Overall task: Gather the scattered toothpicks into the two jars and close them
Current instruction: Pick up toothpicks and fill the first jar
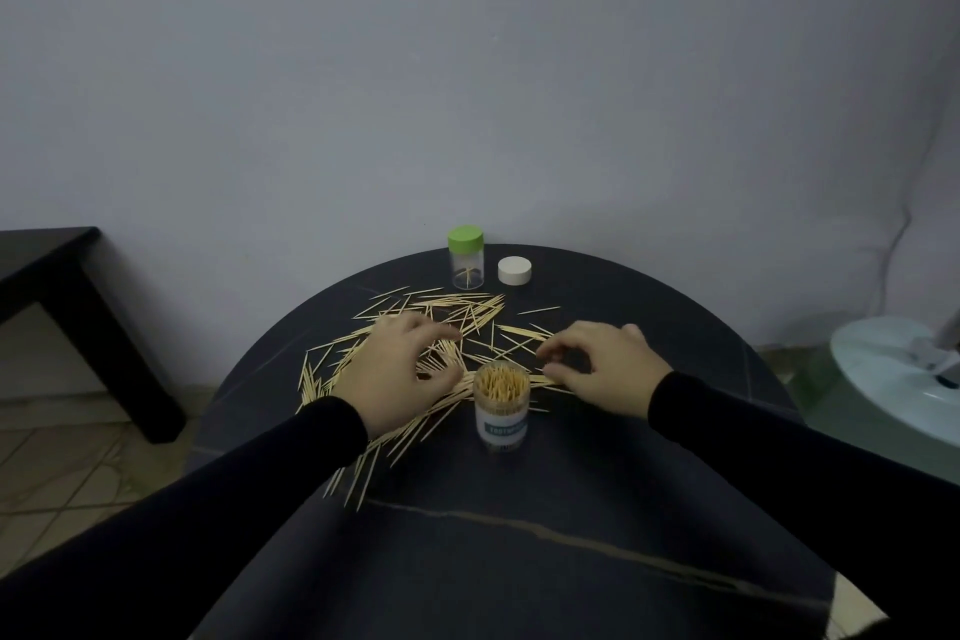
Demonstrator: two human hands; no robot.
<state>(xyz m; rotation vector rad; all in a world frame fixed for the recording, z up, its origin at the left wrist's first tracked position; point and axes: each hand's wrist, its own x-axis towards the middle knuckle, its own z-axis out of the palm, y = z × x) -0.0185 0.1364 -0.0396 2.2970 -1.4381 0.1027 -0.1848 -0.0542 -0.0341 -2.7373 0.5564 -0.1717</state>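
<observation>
Scattered toothpicks [457, 307] are spread over the dark round table [571, 483], with the left hand [397, 374] laid on the pile, fingers curled and loosely spread. A green-lidded clear jar [466, 257], nearly empty, and a loose white lid [515, 271] are set at the far edge. A lidless jar [502, 405] packed with upright toothpicks stands centre, its label print too blurred to read; the right hand [605, 366] is curled beside it, fingertips pinching at toothpicks.

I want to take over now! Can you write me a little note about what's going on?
Left hand: curled over the scattered toothpicks, grip unclear.
Right hand: fingers pinching at toothpicks by the open jar.
Open jar: near the middle, looks full, white lid off, at the back.
Green-lidded jar: back, closed, almost empty.
Left: gather the rest, fill it, close both.
</observation>
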